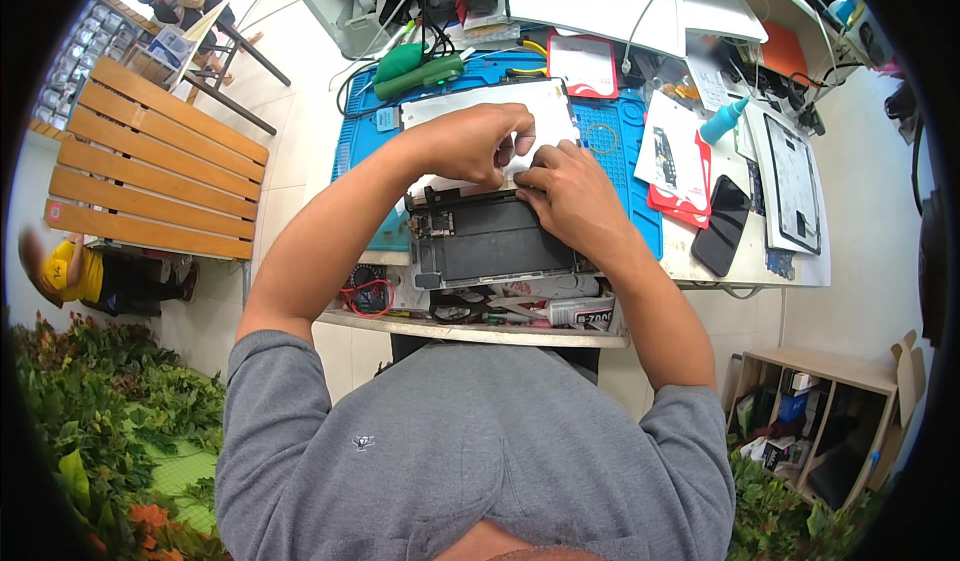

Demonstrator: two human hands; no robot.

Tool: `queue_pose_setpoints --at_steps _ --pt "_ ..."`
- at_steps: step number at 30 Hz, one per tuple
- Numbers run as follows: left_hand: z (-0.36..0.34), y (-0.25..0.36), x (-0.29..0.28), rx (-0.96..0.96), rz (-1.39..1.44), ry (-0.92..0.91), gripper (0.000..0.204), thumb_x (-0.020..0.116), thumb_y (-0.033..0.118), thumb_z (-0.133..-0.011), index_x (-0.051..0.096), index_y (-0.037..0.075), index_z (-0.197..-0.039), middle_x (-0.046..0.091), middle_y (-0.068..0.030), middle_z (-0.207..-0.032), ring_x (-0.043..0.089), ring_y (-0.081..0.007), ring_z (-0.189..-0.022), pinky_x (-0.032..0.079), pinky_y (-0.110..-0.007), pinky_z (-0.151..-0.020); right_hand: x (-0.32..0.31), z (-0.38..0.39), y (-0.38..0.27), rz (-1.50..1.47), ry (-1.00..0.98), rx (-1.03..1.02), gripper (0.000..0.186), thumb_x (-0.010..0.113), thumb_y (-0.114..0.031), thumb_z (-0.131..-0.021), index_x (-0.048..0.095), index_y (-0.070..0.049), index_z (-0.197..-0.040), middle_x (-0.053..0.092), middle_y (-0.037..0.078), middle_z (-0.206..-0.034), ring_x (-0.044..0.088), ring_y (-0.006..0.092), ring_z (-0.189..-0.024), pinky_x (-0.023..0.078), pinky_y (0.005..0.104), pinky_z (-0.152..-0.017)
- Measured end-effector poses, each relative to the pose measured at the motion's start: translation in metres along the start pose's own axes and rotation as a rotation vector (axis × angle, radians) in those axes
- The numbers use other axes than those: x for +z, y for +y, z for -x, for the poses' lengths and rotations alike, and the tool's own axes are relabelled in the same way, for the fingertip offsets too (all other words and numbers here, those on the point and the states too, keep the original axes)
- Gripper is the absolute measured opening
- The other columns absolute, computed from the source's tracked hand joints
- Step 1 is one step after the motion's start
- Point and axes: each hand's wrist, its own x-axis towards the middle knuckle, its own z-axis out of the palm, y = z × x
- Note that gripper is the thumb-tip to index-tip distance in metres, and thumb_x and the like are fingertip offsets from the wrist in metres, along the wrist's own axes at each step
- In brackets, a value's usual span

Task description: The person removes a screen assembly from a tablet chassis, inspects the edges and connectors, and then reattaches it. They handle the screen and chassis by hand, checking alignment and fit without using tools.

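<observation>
An opened tablet lies in front of me: its dark housing [490, 244] is nearer, with a circuit board [435, 223] at its left end. Beyond it lies the pale back of the screen panel [440, 111], close against the housing's far edge. Over the panel, my left hand [487, 141] is closed with curled fingers; whatever they pinch is hidden. My right hand [572, 193] is bent at the seam between panel and housing, its fingertips drawn together there. I cannot make out what is between them.
A blue repair mat [632, 156] lies under the work. To the right are a black phone [722, 226], a teal bottle [724, 121] and another tablet panel [795, 186]. A green tool [418, 76] and yellow-handled pliers [535, 49] lie beyond. An open drawer [480, 333] juts out nearest me.
</observation>
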Motion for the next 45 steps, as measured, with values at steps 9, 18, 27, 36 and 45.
queue_pose_setpoints --at_steps 9,18,27,36,45 --pt "0.007 -0.003 0.003 0.001 0.070 0.002 0.037 0.079 -0.003 -0.071 0.056 0.005 -0.099 0.060 -0.0072 -0.097 0.063 -0.0204 -0.083 0.055 -0.035 -0.073 -0.002 0.000 -0.002 0.010 -0.027 0.008 0.014 0.080 -0.016 -0.089 0.084 -0.009 -0.101 0.070 0.008 -0.099 0.064 0.0301 -0.103 0.050 0.0453 -0.092" --pt "0.013 -0.006 0.006 0.028 0.047 0.078 0.036 0.080 -0.001 -0.070 0.058 0.005 -0.098 0.060 -0.0072 -0.095 0.062 -0.0216 -0.082 0.053 -0.036 -0.072 -0.003 -0.004 -0.007 -0.044 -0.019 0.019 0.019 0.082 -0.018 -0.087 0.080 -0.005 -0.102 0.070 0.010 -0.103 0.064 0.0310 -0.105 0.050 0.0457 -0.094" --pt "0.018 -0.006 0.007 0.112 0.080 0.107 0.034 0.079 -0.001 -0.074 0.058 0.005 -0.100 0.061 -0.0044 -0.098 0.064 -0.0182 -0.088 0.059 -0.034 -0.080 0.010 -0.012 -0.006 -0.211 0.007 0.069 0.016 0.083 -0.016 -0.087 0.080 -0.006 -0.100 0.075 0.011 -0.103 0.066 0.0325 -0.104 0.049 0.0465 -0.095" --pt "0.032 -0.030 -0.022 -0.076 0.107 -0.011 0.038 0.084 0.023 -0.093 0.075 0.004 -0.124 0.076 -0.0071 -0.105 0.073 -0.0176 -0.096 0.061 -0.034 -0.086 0.002 -0.020 -0.012 -0.213 -0.083 0.115 0.011 0.081 -0.013 -0.088 0.078 -0.004 -0.095 0.074 0.012 -0.097 0.066 0.0333 -0.104 0.048 0.0466 -0.094" --pt "0.019 -0.026 -0.009 -0.106 0.087 -0.115 0.047 0.083 0.014 -0.086 0.069 0.001 -0.129 0.078 -0.0077 -0.093 0.074 -0.0178 -0.084 0.058 -0.033 -0.077 -0.001 -0.022 -0.014 -0.252 -0.096 0.149 0.011 0.082 -0.009 -0.087 0.075 -0.003 -0.094 0.074 0.013 -0.096 0.066 0.0344 -0.102 0.050 0.0471 -0.094"
